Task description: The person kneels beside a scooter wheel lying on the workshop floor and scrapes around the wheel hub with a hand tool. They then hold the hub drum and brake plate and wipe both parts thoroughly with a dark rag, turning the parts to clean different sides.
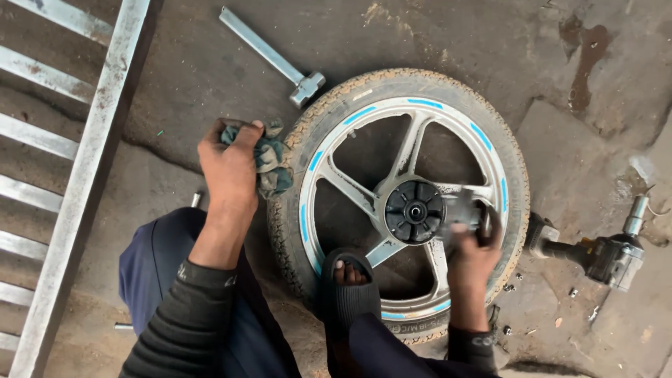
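Head view: left hand point(229, 164) clutches rag point(269, 162); right hand point(470, 255) grips blurred, perhaps metal, part point(462, 210).

Tyre point(294, 210): rubber, matt, dusty, rough tread. Rim point(399, 164): cast metal, dull silver, glossy blue stripes. Hub point(414, 211): black, matt, metal or plastic unclear. Rag point(269, 161) in left hand point(229, 168): cloth, grimy, crumpled. Part in right hand point(472, 255): blurred, greyish metal. Hammer point(276, 59): bare metal, smooth. Impact tool point(612, 259): worn metal. Frame point(77, 182): scuffed grey metal. Floor point(210, 63): rough concrete, stained, cracked. Sandal point(350, 294): black, matt.
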